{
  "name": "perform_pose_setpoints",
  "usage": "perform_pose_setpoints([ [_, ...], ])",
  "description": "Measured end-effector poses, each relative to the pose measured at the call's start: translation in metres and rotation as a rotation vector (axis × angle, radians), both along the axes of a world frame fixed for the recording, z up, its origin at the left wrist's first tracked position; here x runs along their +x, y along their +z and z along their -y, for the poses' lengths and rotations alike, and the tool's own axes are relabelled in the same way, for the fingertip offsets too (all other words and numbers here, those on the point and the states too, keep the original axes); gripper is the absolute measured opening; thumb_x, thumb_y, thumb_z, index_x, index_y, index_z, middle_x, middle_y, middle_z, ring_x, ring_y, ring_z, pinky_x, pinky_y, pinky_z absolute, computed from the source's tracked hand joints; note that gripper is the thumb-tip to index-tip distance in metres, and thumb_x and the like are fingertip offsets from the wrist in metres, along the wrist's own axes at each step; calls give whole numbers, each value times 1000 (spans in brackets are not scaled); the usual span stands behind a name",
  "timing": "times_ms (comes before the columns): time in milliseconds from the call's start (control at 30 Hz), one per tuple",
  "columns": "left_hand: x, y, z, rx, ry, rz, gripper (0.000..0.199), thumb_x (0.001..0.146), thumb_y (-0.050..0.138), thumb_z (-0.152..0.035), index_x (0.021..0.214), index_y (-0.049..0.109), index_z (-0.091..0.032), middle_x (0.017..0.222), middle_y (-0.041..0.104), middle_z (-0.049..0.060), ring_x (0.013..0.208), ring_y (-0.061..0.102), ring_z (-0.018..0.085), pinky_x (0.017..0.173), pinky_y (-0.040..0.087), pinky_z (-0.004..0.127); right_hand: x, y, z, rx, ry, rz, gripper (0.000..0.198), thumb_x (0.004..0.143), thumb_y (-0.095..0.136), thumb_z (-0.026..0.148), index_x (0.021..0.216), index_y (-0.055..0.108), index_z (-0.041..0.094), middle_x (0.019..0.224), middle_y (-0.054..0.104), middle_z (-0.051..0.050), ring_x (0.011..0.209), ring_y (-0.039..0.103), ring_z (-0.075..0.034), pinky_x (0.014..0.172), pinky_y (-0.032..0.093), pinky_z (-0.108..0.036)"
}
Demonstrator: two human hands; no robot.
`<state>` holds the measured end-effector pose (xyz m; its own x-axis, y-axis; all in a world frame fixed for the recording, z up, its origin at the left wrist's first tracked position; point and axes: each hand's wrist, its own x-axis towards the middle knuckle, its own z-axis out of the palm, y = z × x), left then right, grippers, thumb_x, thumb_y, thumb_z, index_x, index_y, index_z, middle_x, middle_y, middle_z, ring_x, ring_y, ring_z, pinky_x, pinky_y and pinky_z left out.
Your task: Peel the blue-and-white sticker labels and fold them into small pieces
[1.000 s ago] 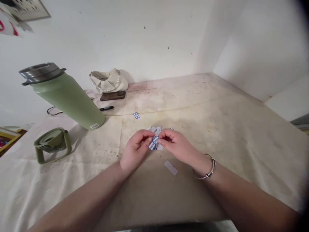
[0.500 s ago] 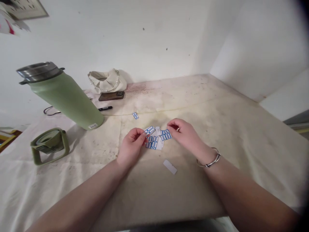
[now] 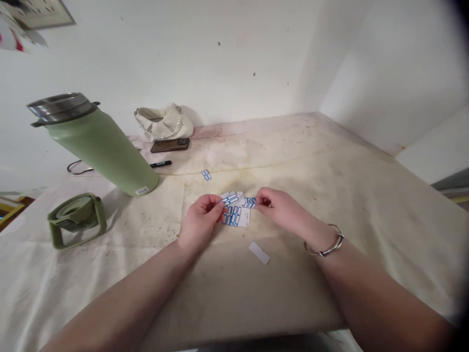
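Observation:
My left hand [image 3: 203,215] pinches a small white label sheet with blue-outlined boxes [image 3: 230,199] between thumb and fingers. Across from it, my right hand [image 3: 274,205] is closed on the edge of another blue-boxed label sheet [image 3: 249,202]. Between the hands, on the cloth, lies a loose pile of such sheets [image 3: 232,216], some showing a plain white side. A blank white strip of paper [image 3: 259,253] rests nearer to me, and one small blue-boxed piece [image 3: 206,175] lies apart, farther off.
At the left stands a green bottle [image 3: 106,151] without its lid; the green lid with a handle [image 3: 76,221] lies before it. A white handbag [image 3: 164,122], a phone [image 3: 170,145] and a black pen [image 3: 161,164] are behind. The cloth-covered table [image 3: 348,171] meets walls at the back.
My right hand has closed on the right-hand label sheet, which is now tilted at its fingertips. The left hand keeps its pinch, and its sheet has turned slightly flatter.

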<state>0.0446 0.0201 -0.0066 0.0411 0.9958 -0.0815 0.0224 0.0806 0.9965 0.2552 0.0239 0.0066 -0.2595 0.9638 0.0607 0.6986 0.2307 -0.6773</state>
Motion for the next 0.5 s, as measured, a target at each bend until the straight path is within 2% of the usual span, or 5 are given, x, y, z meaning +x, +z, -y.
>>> perform_pose_setpoints([
  [100, 1, 1, 1, -5, -15, -10, 19, 72, 68, -32, 78, 62, -15, 59, 60, -2, 53, 51, 8, 54, 41, 20, -8, 9, 8, -128, 83, -239, 2, 77, 55, 20, 75, 55, 20, 68, 56, 3, 60, 50, -11, 55, 37, -23],
  [200, 4, 2, 5, -15, -72, -45, 20, 72, 67, -32, 81, 64, -15, 61, 60, -2, 53, 50, 8, 52, 39, 20, -18, 12, 14, -145, 94, -313, 3, 77, 55, 18, 75, 58, 20, 68, 57, 3, 61, 51, -11, 56, 38, -23],
  [267, 5, 4, 8, -20, -134, -83, 19, 74, 66, -34, 82, 65, -16, 59, 58, -3, 52, 48, 8, 50, 36, 19, -23, 10, 17, -61, 79, -288, 5, 77, 57, 17, 73, 59, 20, 71, 57, 1, 65, 52, -12, 58, 39, -24],
  [400, 7, 8, 12, -2, -231, -136, 17, 75, 64, -33, 78, 65, -16, 55, 55, -3, 51, 46, 8, 50, 34, 19, -26, 5, 18, 110, 42, -251, 6, 74, 60, 15, 72, 60, 20, 99, 59, -5, 87, 56, -15, 68, 43, -26],
  [500, 6, 9, 12, -2, -249, -156, 15, 75, 64, -31, 78, 65, -16, 57, 56, -3, 52, 47, 8, 51, 34, 19, -26, 4, 18, -1, 63, -249, 5, 77, 57, 17, 73, 57, 21, 80, 61, -1, 67, 54, -12, 59, 42, -25],
])
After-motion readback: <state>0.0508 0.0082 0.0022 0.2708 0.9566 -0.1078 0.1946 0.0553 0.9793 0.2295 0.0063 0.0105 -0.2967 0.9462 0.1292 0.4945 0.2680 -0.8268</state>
